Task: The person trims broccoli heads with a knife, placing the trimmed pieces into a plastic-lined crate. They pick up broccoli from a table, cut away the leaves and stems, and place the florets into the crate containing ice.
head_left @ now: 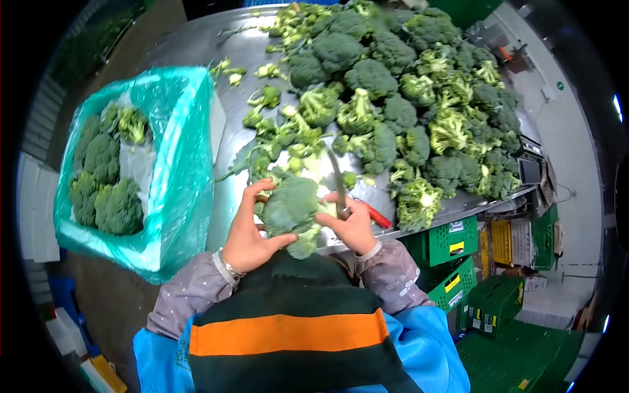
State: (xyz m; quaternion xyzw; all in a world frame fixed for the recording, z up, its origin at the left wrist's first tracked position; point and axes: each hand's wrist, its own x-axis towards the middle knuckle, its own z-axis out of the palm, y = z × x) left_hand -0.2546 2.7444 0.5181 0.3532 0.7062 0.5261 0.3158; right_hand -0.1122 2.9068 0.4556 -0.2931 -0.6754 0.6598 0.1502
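My left hand (249, 236) is closed around the side of a broccoli head (291, 203), thumb toward me and fingers on the far side. Between the fingers and thumb of my right hand (354, 226) is a knife (338, 180) with a narrow, slightly curved blade pointing away from me. The right thumb also reaches the broccoli's right side. A red-handled tool (375, 215) lies on the metal table (229, 52) just beyond the right hand; its far end is hard to make out. Broccoli trimmings (295, 141) are scattered beyond both hands.
A large pile of broccoli (406, 85) covers the table's middle and right. At left stands a box lined with a green plastic bag (177, 216), with several broccoli heads (118, 203) inside. Green crates (452, 239) are stacked below the table's right edge.
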